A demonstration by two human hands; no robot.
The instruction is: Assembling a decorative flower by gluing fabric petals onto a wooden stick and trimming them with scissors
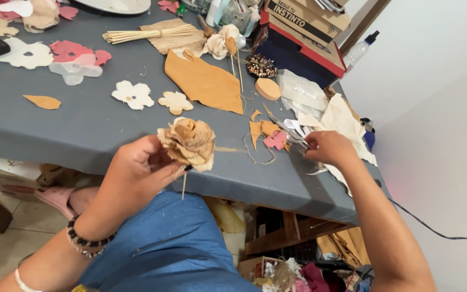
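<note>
The left hand (136, 173) pinches one crinkled tan paper rose (188, 141) on a thin stick, above the grey table (82, 124) edge. The right hand (331, 148) closes on metal scissors (293, 135). Beyond the left grip lie two flat flower cutouts (132, 94), and one pink scrap (275, 140) beside the scissors.

Color rundown: the bench (82, 124) is covered in a flat slate blue-grey. The rose on a stick (189, 141) in the left hand (133, 173) is tan and beige, kind of papery brown. Mid-bench there's a mustard-tan leaf-shaped sheet (205, 84), plus a white flower cutout (133, 94) and a cream one (175, 102). Pink and coral flower cutouts (77, 51) sit toward the far left edge. A small pink cutout (275, 140) lies by the right hand (331, 148). The bracelet (86, 244) on the left wrist is dark beads mixed with pale ones. The lap is blue denim (168, 243). The box (304, 40) at the far right corner has a red stripe.
</note>
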